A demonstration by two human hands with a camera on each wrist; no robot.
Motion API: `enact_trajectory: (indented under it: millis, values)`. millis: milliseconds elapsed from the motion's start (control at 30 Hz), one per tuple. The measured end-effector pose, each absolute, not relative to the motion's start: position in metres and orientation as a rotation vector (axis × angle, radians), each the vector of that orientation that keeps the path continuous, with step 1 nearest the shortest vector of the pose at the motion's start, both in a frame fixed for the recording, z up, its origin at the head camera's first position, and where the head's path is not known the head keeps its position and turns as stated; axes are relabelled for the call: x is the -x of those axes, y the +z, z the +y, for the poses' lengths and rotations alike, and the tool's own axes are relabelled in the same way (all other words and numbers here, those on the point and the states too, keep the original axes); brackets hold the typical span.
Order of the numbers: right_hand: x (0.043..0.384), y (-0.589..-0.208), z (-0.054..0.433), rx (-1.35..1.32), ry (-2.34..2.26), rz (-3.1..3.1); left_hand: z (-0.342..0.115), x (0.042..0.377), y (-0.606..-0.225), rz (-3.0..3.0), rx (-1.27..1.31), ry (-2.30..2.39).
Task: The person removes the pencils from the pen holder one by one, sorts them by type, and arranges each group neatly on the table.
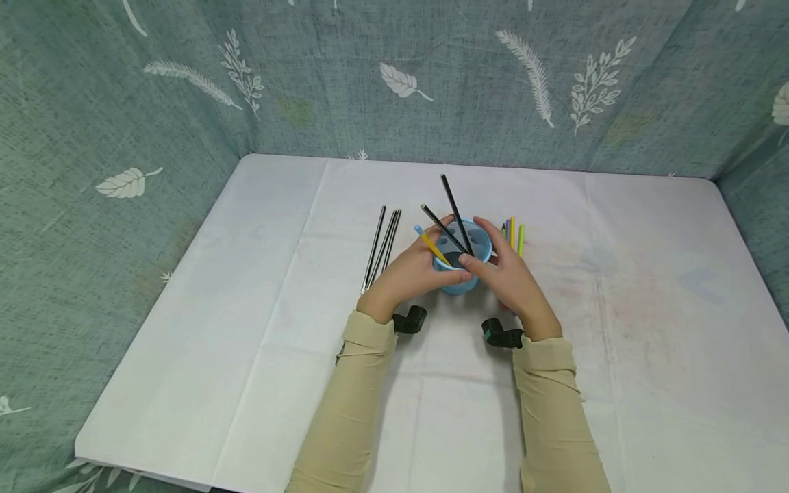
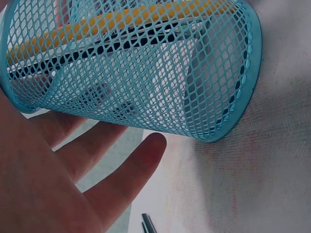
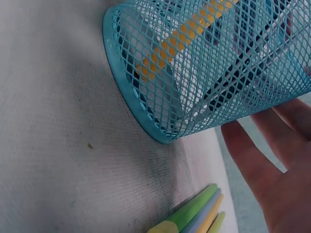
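A light blue mesh pen holder [image 1: 461, 286] is held between both hands, its base close over the white cloth. My left hand [image 1: 414, 268] grips its left side, and its fingers wrap round the mesh in the left wrist view. On the opposite side my right hand [image 1: 513, 279] grips it, thumb over the near rim. Two dark pencils [image 1: 454, 205] lean out of the holder. A yellow pencil [image 1: 435, 249] with a blue end tilts left inside it; its lower part shows through the mesh in both wrist views.
Several dark pencils [image 1: 374, 250] lie left of the holder. To the right are several coloured pencils [image 1: 520, 239], green, purple and yellow, partly behind the right hand. A white cloth [image 1: 277, 383] covers the table; a leaf-patterned curtain [image 1: 345, 89] hangs behind.
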State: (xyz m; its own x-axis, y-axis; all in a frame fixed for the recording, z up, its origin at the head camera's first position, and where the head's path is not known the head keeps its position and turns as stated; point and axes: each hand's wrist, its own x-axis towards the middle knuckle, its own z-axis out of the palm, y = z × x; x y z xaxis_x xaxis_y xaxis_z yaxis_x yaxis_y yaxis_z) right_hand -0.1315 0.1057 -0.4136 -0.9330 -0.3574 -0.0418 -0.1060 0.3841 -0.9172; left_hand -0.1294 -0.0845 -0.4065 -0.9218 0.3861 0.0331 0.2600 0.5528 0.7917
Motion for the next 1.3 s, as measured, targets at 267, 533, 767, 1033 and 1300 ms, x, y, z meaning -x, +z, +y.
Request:
enact_trajectory:
  millis: [267,533,767,1033,1300]
  values:
    - [0.13,-0.414,0.105,0.464,-1.569,2.392,-0.089,0.127,-0.402,2.541,-0.591,1.363]
    - [0.119,-0.389,0.101,0.477,-1.58,2.347,-0.093,0.113,-0.374,2.46,-0.509,1.493]
    - [0.117,-0.385,0.099,0.496,-1.6,2.29,-0.097,0.126,-0.399,2.568,-0.476,1.557]
    - [0.117,-0.386,0.1,0.498,-1.588,2.31,-0.098,0.129,-0.403,2.695,-0.548,1.542]
    - [0.116,-0.384,0.1,0.492,-1.58,2.317,-0.096,0.129,-0.404,2.658,-0.59,1.566]
